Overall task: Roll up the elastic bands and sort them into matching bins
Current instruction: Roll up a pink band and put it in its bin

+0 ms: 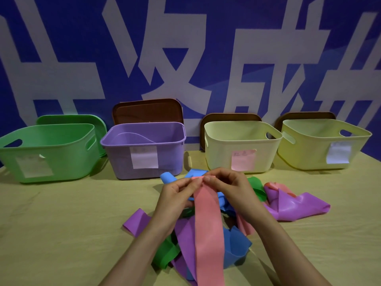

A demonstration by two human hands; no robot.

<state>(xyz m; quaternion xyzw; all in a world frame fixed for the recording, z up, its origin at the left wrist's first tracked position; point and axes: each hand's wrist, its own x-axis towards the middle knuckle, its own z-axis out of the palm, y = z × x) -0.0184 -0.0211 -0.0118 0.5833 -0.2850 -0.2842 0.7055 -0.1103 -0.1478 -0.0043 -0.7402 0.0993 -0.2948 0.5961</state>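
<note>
Both hands meet above the middle of the surface (61, 213), pinching the far end of a pink band (208, 234). The left hand (177, 195) has its fingers closed on the band's left corner, and the right hand (224, 186) is closed on the right corner, fingertips touching the small folded lip at the top edge. From that lip the pink band runs flat and straight back toward the person, passing between the two wrists and out of the bottom of the view.

Under it lies a loose heap of other bands: a purple band (296, 205) spread to the right, a blue band (235, 250) below the right forearm, and a green band (165, 252) beside the left forearm.

Four bins stand in a row along the far edge, each with a paper label on its front: a green bin (47, 153), a purple bin (144, 149), a cream bin (239, 145) just beyond the hands, and a yellow bin (321, 143).
</note>
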